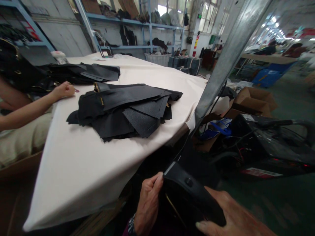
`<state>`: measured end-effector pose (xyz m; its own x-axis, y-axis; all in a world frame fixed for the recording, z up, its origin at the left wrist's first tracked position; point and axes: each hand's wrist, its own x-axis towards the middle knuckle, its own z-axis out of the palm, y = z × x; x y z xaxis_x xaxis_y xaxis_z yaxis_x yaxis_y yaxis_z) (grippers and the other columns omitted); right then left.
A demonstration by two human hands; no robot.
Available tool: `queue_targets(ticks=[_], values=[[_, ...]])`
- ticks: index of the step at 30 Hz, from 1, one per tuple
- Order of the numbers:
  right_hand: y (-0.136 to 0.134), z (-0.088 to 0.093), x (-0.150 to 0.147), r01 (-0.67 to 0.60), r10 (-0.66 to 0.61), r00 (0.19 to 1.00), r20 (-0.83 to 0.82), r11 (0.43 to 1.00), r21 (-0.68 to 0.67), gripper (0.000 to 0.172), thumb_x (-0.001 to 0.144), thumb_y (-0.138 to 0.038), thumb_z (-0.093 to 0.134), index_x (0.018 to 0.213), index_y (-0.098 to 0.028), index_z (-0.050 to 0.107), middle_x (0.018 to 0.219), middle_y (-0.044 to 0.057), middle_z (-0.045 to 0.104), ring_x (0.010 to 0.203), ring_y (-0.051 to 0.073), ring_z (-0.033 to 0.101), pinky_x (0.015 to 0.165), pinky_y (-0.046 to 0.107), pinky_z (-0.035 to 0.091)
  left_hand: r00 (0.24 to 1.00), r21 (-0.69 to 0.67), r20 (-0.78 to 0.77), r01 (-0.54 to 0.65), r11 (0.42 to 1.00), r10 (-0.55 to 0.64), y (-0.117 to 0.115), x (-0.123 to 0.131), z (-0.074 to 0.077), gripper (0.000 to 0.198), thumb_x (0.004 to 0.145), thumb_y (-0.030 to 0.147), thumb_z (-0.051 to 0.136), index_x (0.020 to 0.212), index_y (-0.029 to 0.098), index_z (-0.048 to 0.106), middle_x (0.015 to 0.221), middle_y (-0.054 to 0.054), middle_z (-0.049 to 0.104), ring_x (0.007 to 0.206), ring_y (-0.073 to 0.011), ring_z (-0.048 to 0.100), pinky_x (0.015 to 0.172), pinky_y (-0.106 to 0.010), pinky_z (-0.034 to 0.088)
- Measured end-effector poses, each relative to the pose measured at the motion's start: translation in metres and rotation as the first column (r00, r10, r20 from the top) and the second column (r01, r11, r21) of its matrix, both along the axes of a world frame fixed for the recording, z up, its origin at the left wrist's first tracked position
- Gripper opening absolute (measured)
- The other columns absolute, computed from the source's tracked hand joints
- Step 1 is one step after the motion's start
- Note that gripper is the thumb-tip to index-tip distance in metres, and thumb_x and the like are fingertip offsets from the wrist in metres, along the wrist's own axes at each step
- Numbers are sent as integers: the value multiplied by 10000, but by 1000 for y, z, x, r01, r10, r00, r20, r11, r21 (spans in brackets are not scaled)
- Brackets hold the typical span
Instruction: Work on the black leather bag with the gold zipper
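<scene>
Low in the view, close to my body, I hold a black leather-like piece point(189, 186) with a small round stud on its face. A thin gold line, perhaps a zipper, shows beneath it. My left hand point(149, 198) is closed, pinching the piece's upper left corner between thumb and finger. Around the lower right end wraps my right hand point(232, 214), its thumb in front and its other fingers partly hidden behind. Beyond my hands, a pile of black cut pieces point(123, 108) with gold metal fittings lies on the white-covered table point(81, 170).
A co-worker's closed hand point(64, 90) rests at the table's left edge, beside a second black stack point(98, 72). A metal post point(221, 65) rises at the table's right edge. Cardboard boxes point(256, 98) and a black machine point(268, 141) stand to the right.
</scene>
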<state>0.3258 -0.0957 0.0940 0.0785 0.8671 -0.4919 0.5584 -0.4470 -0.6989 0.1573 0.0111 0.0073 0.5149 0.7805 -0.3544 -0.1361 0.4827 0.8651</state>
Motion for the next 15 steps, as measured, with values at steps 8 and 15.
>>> queue_targets(ticks=[8, 15], values=[[7, 1, 10, 18, -19, 1000, 9, 997, 71, 174, 782, -339, 570, 918, -231, 557, 839, -5, 633, 742, 198, 592, 623, 278, 477, 967, -197, 252, 21, 980, 30, 0, -5, -2, 244, 844, 334, 546, 806, 135, 682, 792, -32, 652, 685, -115, 526, 674, -222, 406], [-3, -4, 16, -25, 23, 997, 80, 999, 20, 335, 790, -415, 581, 1106, -309, 555, 923, -25, 653, 850, 213, 605, 852, 335, 493, 963, -261, 224, -91, 961, 152, 5, -5, -9, 218, 810, 321, 592, 836, 130, 694, 811, -50, 685, 794, -174, 598, 744, -261, 440]])
